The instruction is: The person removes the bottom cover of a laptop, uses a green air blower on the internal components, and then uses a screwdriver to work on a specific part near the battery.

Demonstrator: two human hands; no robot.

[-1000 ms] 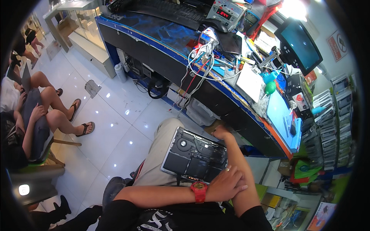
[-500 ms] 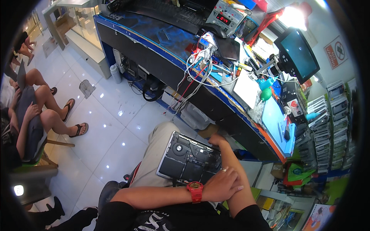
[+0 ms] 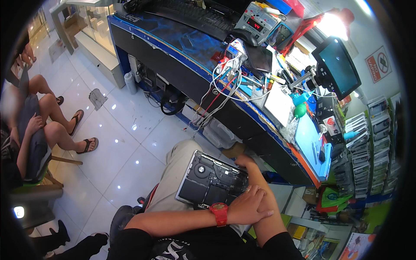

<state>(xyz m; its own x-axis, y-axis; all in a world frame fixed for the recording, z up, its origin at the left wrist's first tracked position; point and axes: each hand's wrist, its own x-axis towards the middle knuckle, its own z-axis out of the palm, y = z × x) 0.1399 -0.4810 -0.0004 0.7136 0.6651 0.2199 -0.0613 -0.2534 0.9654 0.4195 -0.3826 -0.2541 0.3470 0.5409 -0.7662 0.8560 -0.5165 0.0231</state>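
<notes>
An opened laptop (image 3: 203,186) lies across my lap, its inside bare: a round fan, dark boards and black battery cells show. My right hand (image 3: 245,160) is closed at its far right corner, its fingers partly hidden. My left hand (image 3: 250,207), with a ring and a red wristwatch, crosses over and rests on my right forearm near the elbow. Its fingers are loosely spread and grip no tool. My left hand and right forearm cover the laptop's near right part.
Ahead, a workbench (image 3: 173,54) holds a power supply (image 3: 258,22), tangled cables, hand tools, a green blower bulb (image 3: 299,110) and a screen on an arm (image 3: 338,67). Seated people with bare legs (image 3: 52,115) are at the left. Packaged goods hang at the right.
My left hand has shifted slightly on my right forearm. The power supply's display reads differently. The view has moved a little; the laptop stays on my lap.
</notes>
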